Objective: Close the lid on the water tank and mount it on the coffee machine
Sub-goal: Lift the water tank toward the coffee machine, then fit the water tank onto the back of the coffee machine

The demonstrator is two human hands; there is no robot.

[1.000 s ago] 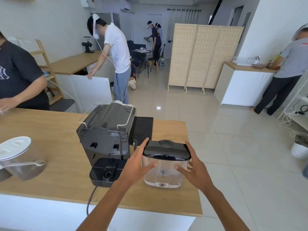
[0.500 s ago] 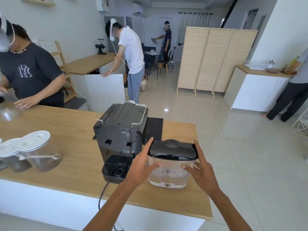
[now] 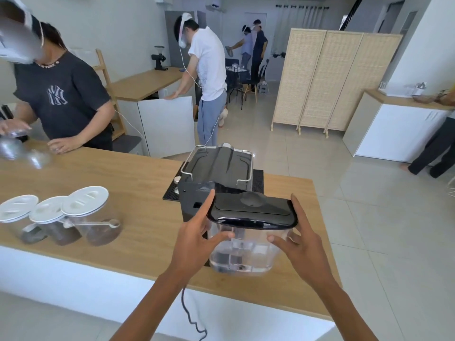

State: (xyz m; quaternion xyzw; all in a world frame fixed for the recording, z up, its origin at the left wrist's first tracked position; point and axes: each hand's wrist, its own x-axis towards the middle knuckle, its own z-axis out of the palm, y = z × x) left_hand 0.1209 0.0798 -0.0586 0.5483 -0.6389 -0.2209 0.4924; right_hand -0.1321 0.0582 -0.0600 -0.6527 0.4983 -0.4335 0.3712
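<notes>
A clear plastic water tank [image 3: 242,254] with its black lid [image 3: 253,210] down on top is held in the air above the wooden counter [image 3: 138,193]. My left hand [image 3: 197,239] grips its left side, forefinger along the lid's edge. My right hand [image 3: 302,244] grips its right side. The tank hangs in front of the rear face of the black coffee machine [image 3: 219,173], hiding the machine's lower back. The tank's blurred bottom is above the counter.
Three lidded clear jars [image 3: 83,217] with dark grounds stand at the counter's left. A black mat [image 3: 258,178] lies behind the machine. Its power cord [image 3: 187,313] hangs over the front edge. A person in a dark shirt [image 3: 64,99] works across the counter at the left.
Both hands have lifted the tank off the counter and carried it left, towards the machine's back. The camera has swung left, bringing the jars and the person into view.
</notes>
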